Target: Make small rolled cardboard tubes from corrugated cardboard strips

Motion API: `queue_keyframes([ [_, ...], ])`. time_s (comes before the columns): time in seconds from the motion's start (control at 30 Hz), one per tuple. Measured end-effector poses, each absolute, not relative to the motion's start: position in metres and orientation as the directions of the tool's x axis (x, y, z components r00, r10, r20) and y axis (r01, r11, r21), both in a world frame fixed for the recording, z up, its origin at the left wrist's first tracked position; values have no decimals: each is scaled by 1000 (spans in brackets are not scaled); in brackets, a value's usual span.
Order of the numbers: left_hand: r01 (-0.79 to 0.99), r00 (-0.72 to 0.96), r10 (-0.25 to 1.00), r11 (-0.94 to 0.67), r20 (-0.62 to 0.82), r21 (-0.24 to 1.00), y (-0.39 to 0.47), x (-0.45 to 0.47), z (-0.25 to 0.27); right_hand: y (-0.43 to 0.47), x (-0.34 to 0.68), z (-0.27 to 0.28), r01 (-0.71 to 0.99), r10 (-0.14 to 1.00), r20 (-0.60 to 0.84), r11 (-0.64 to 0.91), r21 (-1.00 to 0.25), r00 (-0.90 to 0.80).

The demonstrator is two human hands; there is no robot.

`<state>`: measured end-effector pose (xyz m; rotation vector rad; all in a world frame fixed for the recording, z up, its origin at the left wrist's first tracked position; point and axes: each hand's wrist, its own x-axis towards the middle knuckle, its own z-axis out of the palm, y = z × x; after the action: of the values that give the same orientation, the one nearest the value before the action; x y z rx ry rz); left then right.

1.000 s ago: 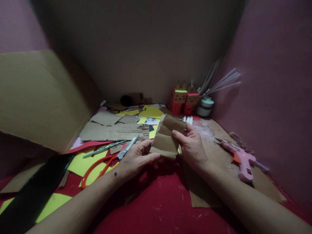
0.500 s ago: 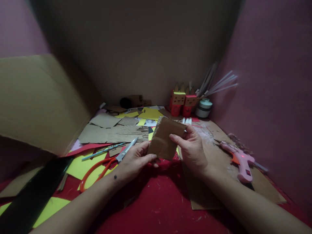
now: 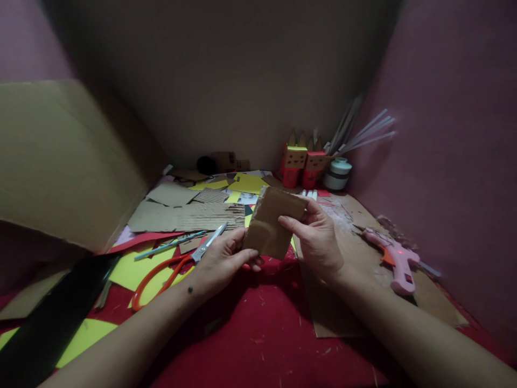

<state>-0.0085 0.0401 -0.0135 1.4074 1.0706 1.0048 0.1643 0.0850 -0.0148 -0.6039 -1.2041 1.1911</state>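
Between my two hands a small brown piece of cardboard [image 3: 272,226] is held up, tilted, above the red tabletop [image 3: 258,323]. My left hand [image 3: 226,257] pinches its lower left corner, thumb in front. The right edge sits in my right hand [image 3: 319,237], with the thumb pressed on the front face and the fingers behind, partly hidden. Beside my left hand lie scissors [image 3: 161,277] with orange handles, their blades pointing away. A pink glue gun [image 3: 398,264] with an orange trigger and a small red light rests to the right of my right hand.
Corrugated cardboard strips [image 3: 189,217], yellow paper [image 3: 248,183] and a blue pencil-like stick [image 3: 169,246] lie on the left and at the back. Two red-and-brown box figures [image 3: 294,161] stand by a jar [image 3: 338,173] near glue sticks [image 3: 371,132]. A large cardboard panel [image 3: 72,161] rises at left.
The view has tipped slightly, so everything sits a little differently in the picture. Both hands keep the same hold on the cardboard piece.
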Motion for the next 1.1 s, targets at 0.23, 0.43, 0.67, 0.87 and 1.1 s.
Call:
queue_keyframes([
  [0.23, -130, 514, 858, 89, -9, 988, 43, -20, -16, 98, 169, -18, -443, 954, 277, 200, -874, -116],
  [0.43, -330, 590, 807, 251, -9, 910, 49, -23, -20, 101, 171, -19, -478, 951, 288, 204, -854, -110],
  [0.67, -241, 548, 831, 260, -90, 935, 49, -18, -19, 100, 173, -20, -418, 926, 362, 290, -861, -104],
  [0.87, -248, 560, 822, 287, -105, 925, 52, -21, -22, 98, 173, -18, -345, 903, 425, 380, -859, -64],
  [1.1, -148, 475, 867, 249, -152, 957, 47, -15, -20, 95, 172, -17, -343, 901, 428, 380, -859, -75],
])
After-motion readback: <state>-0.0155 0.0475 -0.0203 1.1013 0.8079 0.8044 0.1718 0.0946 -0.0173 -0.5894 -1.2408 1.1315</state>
